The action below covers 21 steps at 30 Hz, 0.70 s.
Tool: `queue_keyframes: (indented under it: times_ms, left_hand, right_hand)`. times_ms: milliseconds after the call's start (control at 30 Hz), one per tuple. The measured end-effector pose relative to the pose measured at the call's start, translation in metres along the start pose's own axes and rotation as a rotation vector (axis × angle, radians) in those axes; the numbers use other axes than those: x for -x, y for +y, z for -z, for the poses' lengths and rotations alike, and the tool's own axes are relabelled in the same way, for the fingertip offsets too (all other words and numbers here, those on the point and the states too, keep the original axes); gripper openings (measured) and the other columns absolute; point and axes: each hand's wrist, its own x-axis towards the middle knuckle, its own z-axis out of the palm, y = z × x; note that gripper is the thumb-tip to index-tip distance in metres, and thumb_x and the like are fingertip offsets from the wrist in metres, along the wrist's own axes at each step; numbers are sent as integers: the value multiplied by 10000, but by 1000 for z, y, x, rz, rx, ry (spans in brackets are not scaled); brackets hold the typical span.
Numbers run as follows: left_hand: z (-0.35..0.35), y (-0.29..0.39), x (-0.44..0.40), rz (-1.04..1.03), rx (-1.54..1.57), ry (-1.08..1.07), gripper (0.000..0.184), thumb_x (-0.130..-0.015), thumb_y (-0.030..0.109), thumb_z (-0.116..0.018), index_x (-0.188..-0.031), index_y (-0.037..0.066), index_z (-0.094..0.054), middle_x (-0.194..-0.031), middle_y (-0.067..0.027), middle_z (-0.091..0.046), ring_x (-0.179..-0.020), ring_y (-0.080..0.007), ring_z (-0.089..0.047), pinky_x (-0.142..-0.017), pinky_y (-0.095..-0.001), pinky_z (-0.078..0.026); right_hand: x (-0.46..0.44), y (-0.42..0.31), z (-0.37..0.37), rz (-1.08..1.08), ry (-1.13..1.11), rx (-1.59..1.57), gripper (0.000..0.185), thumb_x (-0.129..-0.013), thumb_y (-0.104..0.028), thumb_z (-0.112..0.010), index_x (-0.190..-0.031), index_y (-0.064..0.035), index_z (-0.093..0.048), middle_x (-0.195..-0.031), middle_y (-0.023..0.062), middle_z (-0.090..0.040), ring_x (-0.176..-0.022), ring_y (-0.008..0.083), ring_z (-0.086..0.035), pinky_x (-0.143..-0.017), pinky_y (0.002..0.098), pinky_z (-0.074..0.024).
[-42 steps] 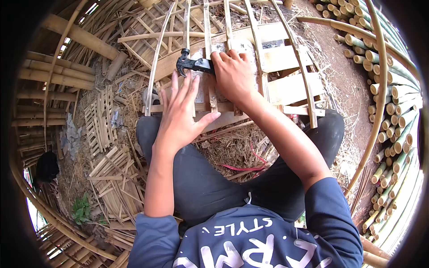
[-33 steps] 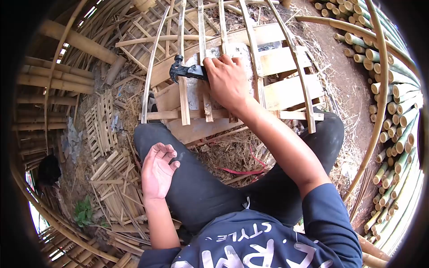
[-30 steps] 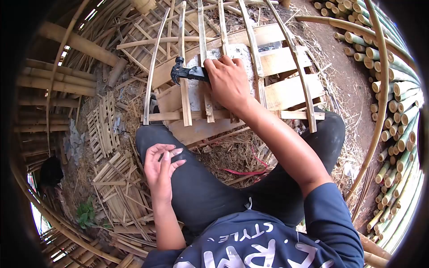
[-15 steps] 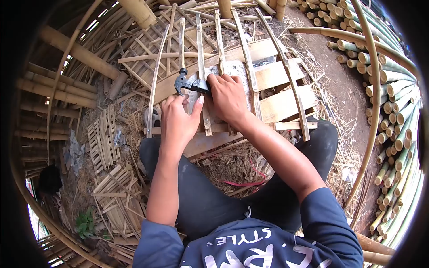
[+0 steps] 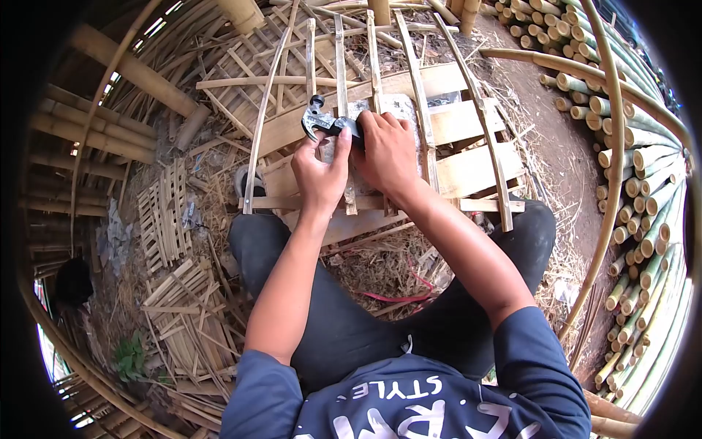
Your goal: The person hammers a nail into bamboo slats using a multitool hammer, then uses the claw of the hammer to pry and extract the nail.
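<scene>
A black-handled claw hammer (image 5: 319, 124) lies sideways above the bamboo frame, its head to the left and claw pointing down. My right hand (image 5: 390, 154) is wrapped round its handle. My left hand (image 5: 319, 175) is closed at the head end, thumb against the neck and fingers by the claw; whether anything small is between them is hidden. Beneath both hands, several narrow bamboo strips (image 5: 341, 69) run away from me across a crosspiece (image 5: 475, 205) and wide flat boards (image 5: 475, 170). A pale, worn flat surface (image 5: 401, 110) shows between the strips.
Cut bamboo poles (image 5: 643, 157) are stacked on the right. A woven lattice panel (image 5: 164, 212) and a heap of split slats (image 5: 186, 300) lie at left. Curved bamboo (image 5: 618, 146) arches on the right. Straw and a red strip (image 5: 398, 297) lie between my legs.
Both hands and the hammer have shifted slightly right in view, and the hammer head has tilted. My left fingers have moved closer in under the hammer's neck. The camera view has also shifted.
</scene>
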Motion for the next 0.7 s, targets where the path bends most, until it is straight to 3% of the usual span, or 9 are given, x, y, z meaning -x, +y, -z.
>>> queue_keyframes:
  times_ms: [33, 67, 267, 367, 567, 700]
  left_hand:
    - [-1, -2, -1, 13, 61, 11, 321, -938, 265, -780, -1021, -45, -757, -930, -71, -755, -882, -124, -631, -876, -312, -490]
    - [-1, -3, -2, -39, 45, 42, 335, -901, 287, -816, -964, -35, -752, -884, -128, -771, -800, -178, -701, -793, -354, -534]
    - [-9, 1, 0, 101, 204, 71, 286, -910, 230, -812, -986, -36, -742, -917, -83, -759, -822, -126, -653, -806, -321, -521]
    - [-8, -12, -1, 186, 314, 62, 256, -933, 208, -787, -993, -36, -738, -930, -58, -747, -820, -105, -633, -791, -303, -514]
    - [-4, -2, 2, 289, 618, 97, 195, -982, 177, -733, -1011, -16, -732, -935, -24, -727, -819, -55, -598, -739, -244, -479]
    - [-1, -4, 1, 303, 657, 124, 177, -992, 172, -720, -1010, -4, -722, -930, -11, -715, -804, -49, -593, -717, -233, -467]
  right_hand:
    - [0, -1, 0, 0, -1, 1, 208, -851, -202, -673, -949, -58, -560, -906, 124, -669, -932, 326, -628, -822, 457, -433]
    - [1, 1, -2, 16, -4, 29, 262, -812, -229, -708, -962, -75, -557, -899, 106, -679, -921, 308, -641, -814, 455, -426]
    - [0, 0, -2, 40, -1, 60, 278, -802, -257, -722, -960, -88, -568, -895, 99, -678, -938, 301, -636, -824, 456, -424]
    - [-3, -8, 9, 32, -51, 26, 295, -808, -249, -708, -1020, -70, -606, -960, 111, -666, -1001, 311, -611, -873, 447, -427]
    - [-3, -12, 17, 169, 57, -54, 529, -752, -245, -723, -1235, -59, -610, -1169, 145, -626, -1135, 347, -549, -977, 448, -418]
    - [-4, -11, 24, 232, 76, -226, 541, -760, -239, -715, -1248, -41, -592, -1228, 170, -596, -1166, 376, -526, -1025, 476, -404]
